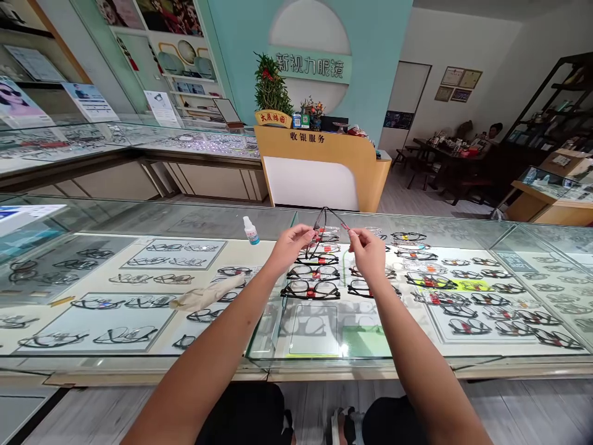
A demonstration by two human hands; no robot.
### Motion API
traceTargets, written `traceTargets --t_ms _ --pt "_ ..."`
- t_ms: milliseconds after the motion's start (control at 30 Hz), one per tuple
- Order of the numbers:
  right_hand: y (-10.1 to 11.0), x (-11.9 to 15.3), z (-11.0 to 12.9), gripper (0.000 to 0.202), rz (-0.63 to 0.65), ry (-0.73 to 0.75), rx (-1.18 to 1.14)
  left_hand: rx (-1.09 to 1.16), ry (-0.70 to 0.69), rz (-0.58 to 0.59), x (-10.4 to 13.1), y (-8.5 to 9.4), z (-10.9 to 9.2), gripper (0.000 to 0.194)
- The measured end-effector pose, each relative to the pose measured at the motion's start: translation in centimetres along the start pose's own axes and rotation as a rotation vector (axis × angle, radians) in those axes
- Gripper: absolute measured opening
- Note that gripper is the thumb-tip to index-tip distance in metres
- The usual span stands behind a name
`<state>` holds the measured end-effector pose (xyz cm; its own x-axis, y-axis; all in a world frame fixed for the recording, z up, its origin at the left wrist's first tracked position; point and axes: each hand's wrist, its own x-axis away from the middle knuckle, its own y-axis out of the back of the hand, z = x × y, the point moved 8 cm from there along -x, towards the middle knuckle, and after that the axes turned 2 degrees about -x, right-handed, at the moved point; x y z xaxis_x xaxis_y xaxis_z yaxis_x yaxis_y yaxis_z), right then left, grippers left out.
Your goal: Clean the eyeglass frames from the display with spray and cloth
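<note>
Above the glass counter, both hands hold a thin dark-framed pair of eyeglasses (325, 211). My left hand (291, 248) pinches it on the left side between thumb and fingertips. On the right, my right hand (369, 252) pinches one thin end, near a reddish part. Below and between the hands, several black eyeglasses (315, 289) with red labels show in the display. A small white dropper bottle (251, 230) with a blue label stands upright on the glass, left of my left hand. Beside my left forearm lies a crumpled beige cloth (206, 294).
The glass display counter (273, 364) runs across in front of me, with rows of eyeglasses inside. Beyond it stands a wooden cashier desk (319, 139) with a potted plant (272, 86). A person (492, 137) sits at a dark table at the far right.
</note>
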<state>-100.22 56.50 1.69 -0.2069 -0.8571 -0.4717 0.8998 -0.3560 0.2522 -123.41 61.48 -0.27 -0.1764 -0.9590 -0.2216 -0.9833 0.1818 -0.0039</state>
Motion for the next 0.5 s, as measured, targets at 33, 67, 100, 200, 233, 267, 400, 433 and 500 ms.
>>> traceTargets --t_ms 33,67,100,200,233,267,400,433,500 --pt "0.6 -0.1 0.1 0.038 -0.038 0.01 0.045 -0.026 -0.008 0.01 -0.2 0.2 0.1 0.057" --pt "1.2 -0.3 0.2 0.037 -0.076 0.023 0.082 -0.059 -0.018 0.022 -0.3 0.4 0.2 0.057" --pt "1.9 -0.4 0.4 0.036 -0.115 0.037 0.11 -0.096 -0.027 0.035 -0.4 0.5 0.2 0.056" --pt "3.2 -0.6 0.8 0.034 -0.203 0.076 0.151 -0.18 -0.041 0.077 -0.4 0.4 0.1 0.054" --pt "3.5 -0.7 1.0 0.034 -0.214 0.093 0.154 -0.181 -0.032 0.091 -0.4 0.2 0.1 0.054" --pt "3.5 -0.7 1.2 0.034 -0.217 0.113 0.154 -0.164 -0.013 0.101 -0.3 0.0 0.2 0.055" --pt "3.0 0.0 2.3 0.034 -0.223 0.212 0.15 -0.024 0.101 0.088 0.2 -0.5 0.9 0.059" --pt "2.7 0.3 2.7 0.032 -0.215 0.247 0.155 0.001 0.113 0.079 0.3 -0.6 0.9 0.059" --pt "1.7 0.9 3.5 0.025 -0.183 0.329 0.172 0.033 0.117 0.059 0.4 -0.7 1.0 0.057"
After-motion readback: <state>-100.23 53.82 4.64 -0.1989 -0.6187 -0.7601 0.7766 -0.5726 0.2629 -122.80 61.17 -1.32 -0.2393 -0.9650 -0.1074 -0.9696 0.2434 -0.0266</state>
